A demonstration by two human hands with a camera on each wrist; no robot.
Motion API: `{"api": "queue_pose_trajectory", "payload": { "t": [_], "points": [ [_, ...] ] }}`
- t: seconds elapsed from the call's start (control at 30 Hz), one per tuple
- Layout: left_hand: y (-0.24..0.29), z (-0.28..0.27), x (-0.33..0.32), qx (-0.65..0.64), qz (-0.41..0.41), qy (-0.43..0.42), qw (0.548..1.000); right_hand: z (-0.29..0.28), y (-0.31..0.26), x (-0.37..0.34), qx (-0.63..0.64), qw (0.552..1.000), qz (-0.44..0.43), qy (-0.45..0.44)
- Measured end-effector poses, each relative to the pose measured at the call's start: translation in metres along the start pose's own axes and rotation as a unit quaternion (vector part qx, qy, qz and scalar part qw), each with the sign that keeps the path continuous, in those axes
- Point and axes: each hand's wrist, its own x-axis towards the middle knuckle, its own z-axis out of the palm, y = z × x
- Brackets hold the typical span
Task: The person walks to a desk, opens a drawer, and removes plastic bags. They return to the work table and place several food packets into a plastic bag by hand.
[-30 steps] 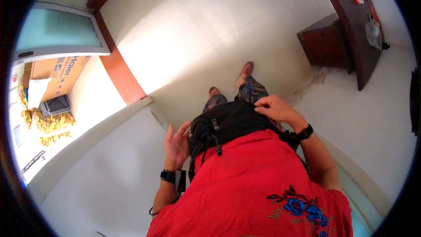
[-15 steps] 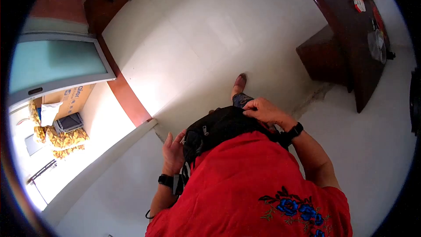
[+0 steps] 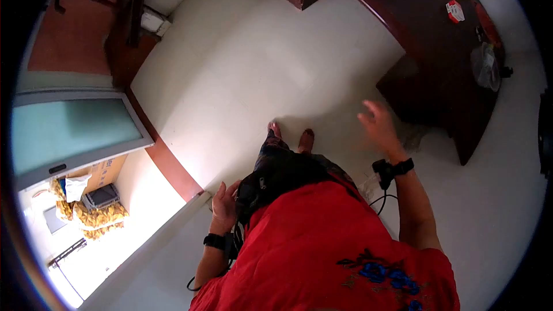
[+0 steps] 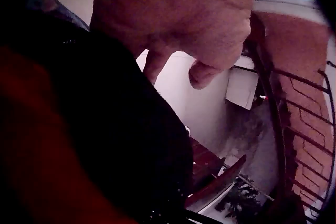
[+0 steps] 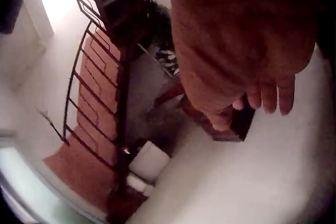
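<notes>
Two hands, neither gripping. Left hand (image 3: 223,207): fingers loosely extended, fingertips at the near side edge of the black waist bag (image 3: 294,173). Bag sits at the waist, between the hands; looks like soft, light fabric, likely to sag, not fragile. Best hold: side edge by the left hand, fingers under. Right hand (image 3: 381,129): released, blurred, fingers spread, apart from bag. Dark surface (image 3: 415,23) beyond it, to the right.

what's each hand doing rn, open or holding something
Left hand: open, beside the black bag; whether it touches cannot be told.
Right hand: open, in the air, holding nothing.
</notes>
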Motion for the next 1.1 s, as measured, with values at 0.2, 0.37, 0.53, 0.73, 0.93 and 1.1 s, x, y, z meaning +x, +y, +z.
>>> {"api": "queue_pose_trajectory", "payload": {
  "t": [0.2, 0.37, 0.53, 0.73, 0.93, 1.1],
  "points": [
    [0.042, 0.003, 0.040, 0.022, -0.032, 0.007, 0.999, -0.069, 0.058, 0.073, -0.238, 0.942, 0.009, 0.237],
    [0.094, -0.001, 0.094, 0.103, -0.017, -0.044, 0.994, -0.098, 0.077, 0.115, -0.312, 0.912, 0.057, 0.261],
    [0.166, 0.021, 0.131, 0.163, -0.004, 0.007, 0.987, -0.122, 0.073, 0.159, -0.341, 0.904, 0.137, 0.218],
    [0.215, 0.032, 0.166, 0.147, -0.023, -0.009, 0.989, -0.128, 0.055, 0.189, -0.288, 0.919, 0.253, 0.093],
    [0.243, 0.052, 0.179, 0.131, -0.025, -0.017, 0.991, -0.097, 0.033, 0.213, -0.360, 0.874, 0.263, 0.191],
    [0.259, 0.046, 0.183, 0.144, -0.040, -0.018, 0.989, -0.108, 0.028, 0.229, -0.394, 0.871, 0.149, 0.253]
  ]
}}
